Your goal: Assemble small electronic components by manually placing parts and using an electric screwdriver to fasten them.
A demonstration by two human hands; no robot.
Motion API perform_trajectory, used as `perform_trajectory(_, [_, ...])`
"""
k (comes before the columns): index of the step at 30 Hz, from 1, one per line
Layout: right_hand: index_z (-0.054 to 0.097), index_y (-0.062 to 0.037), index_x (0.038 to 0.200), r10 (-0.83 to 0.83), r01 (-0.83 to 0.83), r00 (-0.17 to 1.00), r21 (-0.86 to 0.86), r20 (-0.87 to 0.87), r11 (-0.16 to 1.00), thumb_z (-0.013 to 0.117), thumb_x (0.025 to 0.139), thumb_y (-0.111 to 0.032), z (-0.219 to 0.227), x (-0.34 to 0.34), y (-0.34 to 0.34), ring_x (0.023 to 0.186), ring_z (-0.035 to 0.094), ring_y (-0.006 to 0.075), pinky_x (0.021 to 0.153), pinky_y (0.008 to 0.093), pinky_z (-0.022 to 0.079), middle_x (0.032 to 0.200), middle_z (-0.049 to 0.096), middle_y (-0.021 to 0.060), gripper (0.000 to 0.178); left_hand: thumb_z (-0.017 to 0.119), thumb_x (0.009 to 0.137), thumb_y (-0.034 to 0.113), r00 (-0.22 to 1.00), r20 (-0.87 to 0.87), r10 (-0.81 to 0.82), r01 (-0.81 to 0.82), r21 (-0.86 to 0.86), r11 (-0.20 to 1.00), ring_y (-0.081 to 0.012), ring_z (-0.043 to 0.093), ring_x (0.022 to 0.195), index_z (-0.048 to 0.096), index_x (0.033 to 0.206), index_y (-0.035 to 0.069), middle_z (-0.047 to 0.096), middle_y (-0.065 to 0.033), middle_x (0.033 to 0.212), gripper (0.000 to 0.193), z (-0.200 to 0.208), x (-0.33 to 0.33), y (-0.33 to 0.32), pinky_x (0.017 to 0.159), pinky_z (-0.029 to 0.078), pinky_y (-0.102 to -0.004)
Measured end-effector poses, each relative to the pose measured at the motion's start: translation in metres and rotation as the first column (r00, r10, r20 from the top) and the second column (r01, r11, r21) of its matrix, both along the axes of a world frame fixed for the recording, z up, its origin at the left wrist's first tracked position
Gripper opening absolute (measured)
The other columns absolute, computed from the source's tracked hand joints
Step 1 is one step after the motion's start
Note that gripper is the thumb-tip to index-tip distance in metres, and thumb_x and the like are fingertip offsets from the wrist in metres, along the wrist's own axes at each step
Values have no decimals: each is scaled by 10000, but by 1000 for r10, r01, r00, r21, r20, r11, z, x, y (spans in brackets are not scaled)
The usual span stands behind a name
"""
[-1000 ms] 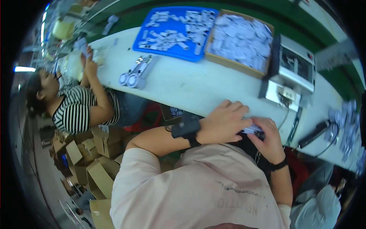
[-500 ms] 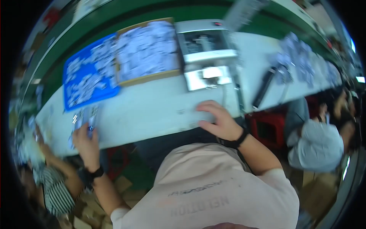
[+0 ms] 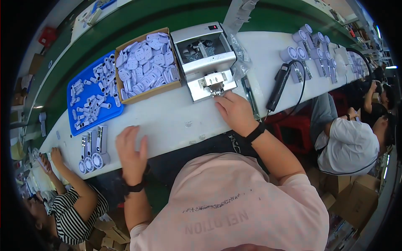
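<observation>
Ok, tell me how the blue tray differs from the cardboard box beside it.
The blue tray is shallow; the brown cardboard box has taller walls. The tray's small, elongated parts lie in loose groups with bare patches between; the box's flat, rounded parts are heaped densely. Both stand on the white table and hold pale parts.
</observation>
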State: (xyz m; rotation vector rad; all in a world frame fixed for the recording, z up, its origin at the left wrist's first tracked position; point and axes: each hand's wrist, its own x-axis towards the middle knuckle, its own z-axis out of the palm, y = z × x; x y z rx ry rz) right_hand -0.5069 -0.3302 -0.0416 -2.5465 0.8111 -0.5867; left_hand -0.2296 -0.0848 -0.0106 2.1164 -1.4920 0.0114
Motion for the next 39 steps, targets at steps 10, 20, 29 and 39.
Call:
perform_trajectory(10, [650, -69, 851, -101, 100, 995, -60, -16, 993, 704, 891, -117, -36, 10, 4, 811, 642, 347, 711, 460, 519, 841, 617, 130, 82, 737, 884, 99, 994, -21, -110, 111, 51, 993, -382, 578, 1182, 693, 1210, 40, 644, -177, 1248, 334, -45, -31, -39, 1028, 436, -485])
perform_trajectory(20, [662, -60, 924, -133, 144, 980, -66, 149, 987, 688, 897, -139, -10, -1, 2, 836, 643, 314, 754, 430, 527, 883, 617, 111, 88, 717, 892, 80, 979, -104, -173, 181, 70, 981, -380, 561, 1202, 696, 1191, 31, 621, -181, 1297, 304, -48, -28, -38, 1039, 414, -475])
perform_trajectory(29, [683, -1, 1210, -824, 835, 499, 107, 270, 540, 709, 936, -129, 28, -208, -132, 994, 701, 325, 875, 392, 555, 1131, 713, 177, 304, 707, 892, 72, 990, -83, -112, 118, 73, 990, -377, 563, 1200, 694, 1179, 31, 618, -181, 1291, 291, -48, -25, -44, 1038, 413, -473])
perform_trajectory(39, [605, -32, 1379, -791, 593, 578, 563, 200, 575, 756, 947, -233, -51, -297, -267, 1032, 685, 188, 848, 327, 544, 1096, 706, 99, 499, 741, 840, 89, 1000, 25, -3, 3, 13, 1000, -389, 596, 1154, 717, 1111, 51, 664, -172, 1229, 274, -62, -32, -24, 1022, 456, -489])
